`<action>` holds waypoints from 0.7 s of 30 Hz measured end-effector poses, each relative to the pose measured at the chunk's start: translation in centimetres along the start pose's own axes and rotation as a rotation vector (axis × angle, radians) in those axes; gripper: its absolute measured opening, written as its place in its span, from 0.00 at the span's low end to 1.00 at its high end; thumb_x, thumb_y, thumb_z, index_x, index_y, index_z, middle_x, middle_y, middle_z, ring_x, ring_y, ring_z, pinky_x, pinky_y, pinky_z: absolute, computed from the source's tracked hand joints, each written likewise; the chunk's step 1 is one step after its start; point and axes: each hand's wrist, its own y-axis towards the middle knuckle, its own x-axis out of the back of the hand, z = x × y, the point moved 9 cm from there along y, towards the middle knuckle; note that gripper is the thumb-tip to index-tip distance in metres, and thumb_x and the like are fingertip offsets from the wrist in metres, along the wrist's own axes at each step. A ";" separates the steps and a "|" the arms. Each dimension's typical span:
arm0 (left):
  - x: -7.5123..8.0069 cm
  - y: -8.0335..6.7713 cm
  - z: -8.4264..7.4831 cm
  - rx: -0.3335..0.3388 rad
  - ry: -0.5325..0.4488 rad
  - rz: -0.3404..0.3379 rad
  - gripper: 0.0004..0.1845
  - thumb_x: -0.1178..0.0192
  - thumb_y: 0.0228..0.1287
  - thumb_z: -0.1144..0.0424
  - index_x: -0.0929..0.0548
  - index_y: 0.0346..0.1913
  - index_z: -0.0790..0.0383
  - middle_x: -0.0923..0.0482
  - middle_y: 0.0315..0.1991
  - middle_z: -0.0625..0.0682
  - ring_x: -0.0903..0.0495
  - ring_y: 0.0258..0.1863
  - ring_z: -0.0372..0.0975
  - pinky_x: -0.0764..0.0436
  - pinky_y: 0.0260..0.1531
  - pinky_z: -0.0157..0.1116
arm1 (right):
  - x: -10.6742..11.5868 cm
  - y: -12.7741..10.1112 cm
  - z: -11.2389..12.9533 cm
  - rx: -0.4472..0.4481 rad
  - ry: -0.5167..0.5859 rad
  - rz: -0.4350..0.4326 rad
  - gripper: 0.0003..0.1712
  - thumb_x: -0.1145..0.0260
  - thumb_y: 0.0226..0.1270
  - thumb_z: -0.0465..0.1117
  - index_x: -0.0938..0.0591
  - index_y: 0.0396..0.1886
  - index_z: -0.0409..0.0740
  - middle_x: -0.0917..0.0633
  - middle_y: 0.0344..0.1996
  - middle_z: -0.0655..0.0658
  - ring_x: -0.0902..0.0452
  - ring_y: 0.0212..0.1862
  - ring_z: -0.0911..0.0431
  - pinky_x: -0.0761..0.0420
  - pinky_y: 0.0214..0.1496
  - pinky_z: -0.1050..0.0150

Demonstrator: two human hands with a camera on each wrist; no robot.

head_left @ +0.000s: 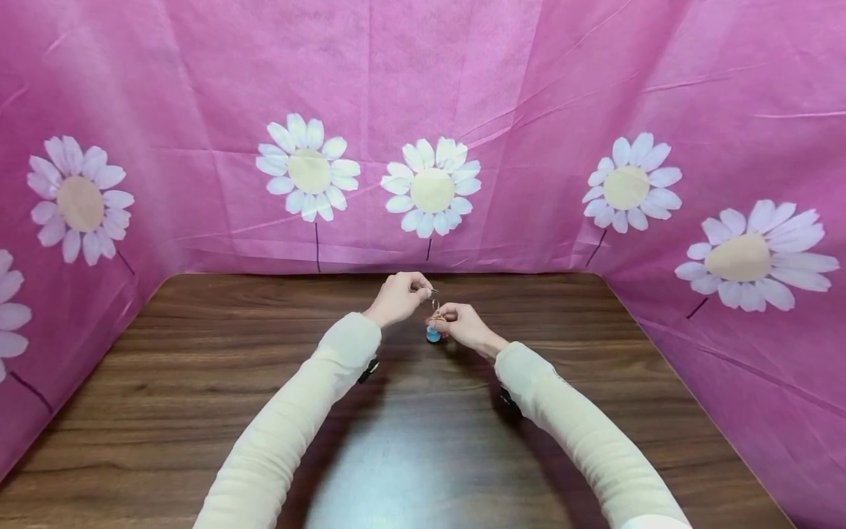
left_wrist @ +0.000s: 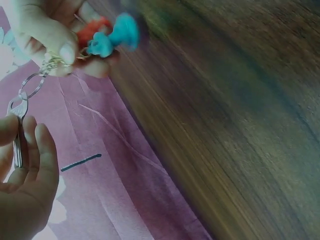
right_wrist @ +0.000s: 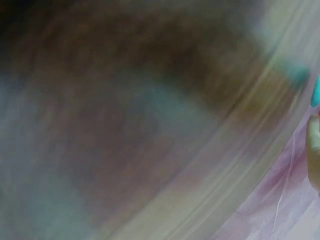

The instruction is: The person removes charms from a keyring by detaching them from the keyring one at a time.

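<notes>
Two hands: left hand [left_wrist: 20, 200] pinches key [left_wrist: 18, 131]; right hand [left_wrist: 50, 35] pinches keychain charm [left_wrist: 112, 37].

I saw a silver key [left_wrist: 18, 131] hanging on a metal ring [left_wrist: 31, 85], joined to a blue-and-red charm [left_wrist: 107, 36], held above the desk [head_left: 198, 382].

We are seeing head view bright, evenly lit, sharp. Overhead light is glaring off counter [head_left: 396, 470] as pale patch near bottom edge. Soft shadows are falling beside both sleeves. Wide lens is bowing backdrop [head_left: 529, 88] at edges. Left wrist view is running dimmer, counter streaking with motion blur, turquoise charm [left_wrist: 117, 35] smearing. Right wrist view is blurring almost entirely, only colour smudges showing.
</notes>
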 end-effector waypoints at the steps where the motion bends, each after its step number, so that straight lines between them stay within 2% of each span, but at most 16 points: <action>1: 0.2 0.0 0.1 0.007 -0.011 -0.011 0.05 0.43 0.62 0.62 0.18 0.37 0.58 0.17 0.34 0.51 0.20 0.38 0.40 0.23 0.40 0.38 | 0.2 0.1 0.1 0.003 0.018 -0.008 0.10 0.36 0.58 0.34 0.22 0.37 0.31 0.14 0.32 0.39 0.25 0.26 0.63 0.23 0.32 0.67; 4: 0.6 -0.1 0.4 0.020 -0.038 -0.035 0.06 0.44 0.62 0.63 0.18 0.37 0.58 0.17 0.33 0.53 0.20 0.36 0.40 0.24 0.38 0.36 | 1.1 0.1 0.4 0.019 0.025 -0.049 0.12 0.35 0.57 0.35 0.22 0.37 0.31 0.14 0.26 0.46 0.26 0.24 0.63 0.24 0.30 0.67; 7: 0.8 -0.4 1.0 0.043 -0.088 -0.058 0.05 0.44 0.62 0.64 0.18 0.37 0.60 0.17 0.32 0.55 0.20 0.33 0.39 0.25 0.33 0.34 | 1.9 -0.2 0.8 0.042 0.042 -0.081 0.16 0.36 0.58 0.33 0.23 0.43 0.26 0.15 0.24 0.50 0.24 0.25 0.64 0.24 0.30 0.71; 10: 0.9 -0.8 1.6 0.052 -0.119 -0.086 0.05 0.44 0.61 0.66 0.18 0.37 0.61 0.17 0.31 0.55 0.20 0.30 0.39 0.26 0.29 0.31 | 2.1 -0.5 0.9 0.025 0.103 -0.061 0.19 0.39 0.61 0.32 0.26 0.49 0.25 0.16 0.25 0.48 0.21 0.28 0.62 0.23 0.30 0.72; 13: 0.9 -1.3 1.8 0.045 -0.122 -0.091 0.07 0.44 0.61 0.66 0.18 0.38 0.61 0.17 0.31 0.56 0.22 0.28 0.39 0.28 0.27 0.30 | 2.0 -0.8 0.9 -0.038 0.161 -0.017 0.20 0.40 0.62 0.34 0.26 0.52 0.27 0.17 0.26 0.45 0.21 0.27 0.61 0.22 0.27 0.72; 17: 0.9 -1.9 2.0 0.035 -0.112 -0.074 0.09 0.45 0.61 0.66 0.17 0.42 0.61 0.17 0.31 0.58 0.26 0.23 0.37 0.30 0.24 0.30 | 1.8 -1.0 1.2 -0.087 0.179 0.017 0.21 0.40 0.63 0.36 0.28 0.51 0.25 0.19 0.22 0.48 0.22 0.24 0.62 0.23 0.23 0.72; 21: 0.7 -2.6 2.1 0.047 -0.166 -0.065 0.09 0.44 0.60 0.68 0.17 0.41 0.63 0.17 0.30 0.57 0.23 0.25 0.38 0.26 0.26 0.32 | 2.0 -1.0 2.2 -0.046 0.171 -0.001 0.18 0.39 0.62 0.35 0.26 0.46 0.24 0.20 0.18 0.50 0.23 0.22 0.62 0.23 0.22 0.72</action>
